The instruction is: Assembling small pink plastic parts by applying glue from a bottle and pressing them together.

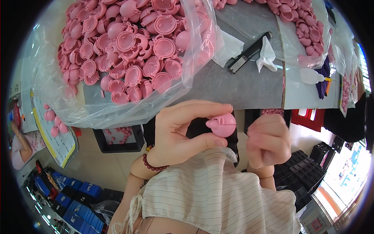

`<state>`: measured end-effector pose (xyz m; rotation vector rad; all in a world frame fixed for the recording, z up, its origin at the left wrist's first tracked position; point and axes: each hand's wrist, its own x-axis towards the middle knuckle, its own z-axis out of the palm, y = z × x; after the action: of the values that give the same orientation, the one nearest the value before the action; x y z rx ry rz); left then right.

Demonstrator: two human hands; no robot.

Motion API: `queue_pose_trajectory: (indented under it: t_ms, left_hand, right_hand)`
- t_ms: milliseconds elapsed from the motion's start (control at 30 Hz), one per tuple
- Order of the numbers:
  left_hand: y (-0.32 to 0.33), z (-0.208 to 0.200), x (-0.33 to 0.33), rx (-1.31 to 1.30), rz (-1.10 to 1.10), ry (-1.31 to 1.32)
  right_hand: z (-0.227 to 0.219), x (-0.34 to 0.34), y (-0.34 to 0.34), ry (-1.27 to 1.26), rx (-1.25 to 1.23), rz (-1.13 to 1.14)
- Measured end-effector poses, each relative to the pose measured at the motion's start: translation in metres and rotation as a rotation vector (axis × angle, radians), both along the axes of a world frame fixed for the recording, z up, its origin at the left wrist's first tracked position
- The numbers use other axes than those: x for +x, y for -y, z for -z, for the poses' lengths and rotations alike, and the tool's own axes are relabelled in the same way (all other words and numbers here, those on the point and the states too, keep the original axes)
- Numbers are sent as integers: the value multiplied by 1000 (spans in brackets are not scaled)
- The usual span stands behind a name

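My left hand (174, 130) pinches a small pink plastic ball-shaped case (225, 125) between thumb and fingers, in front of the table's near edge. The case has a seam round it and a small knob on its left side; its halves look closed together. To the right of it, apart from it, is my right hand (269, 142), its fingers curled into a fist and a little blurred. Whatever those fingers hold, if anything, is hidden. Beyond my left hand, open pink case shells (126, 41) lie heaped on a clear plastic bag (117, 116) on the grey table (249, 91).
A black-handled tool (251, 52) lies between white tissues (267, 56). More pink pieces (309, 29) lie at the far right, near a white squeeze bottle (311, 76). Below the table edge stands a black tray (120, 147). Other people's arms (24, 144) show at both sides.
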<state>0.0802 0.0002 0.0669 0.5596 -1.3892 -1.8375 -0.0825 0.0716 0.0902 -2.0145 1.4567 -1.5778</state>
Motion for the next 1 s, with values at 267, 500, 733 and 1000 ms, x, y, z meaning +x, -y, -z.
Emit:
queue_pose_trajectory:
  t_ms: [267, 500, 733, 1000]
  left_hand:
    - [-1, 4, 6, -37, -35, -118]
    - [-1, -12, 5, 479, 69, -195]
    - [0, 10, 7, 532, 266, -476]
    - [0, -1, 9, 600, 282, -451]
  right_hand:
    - [12, -65, 2, -23, -270, 808]
    - [26, -128, 15, -123, 15, 1057]
    - [13, -113, 18, 215, 63, 842]
    - [9, -21, 26, 471, 44, 298]
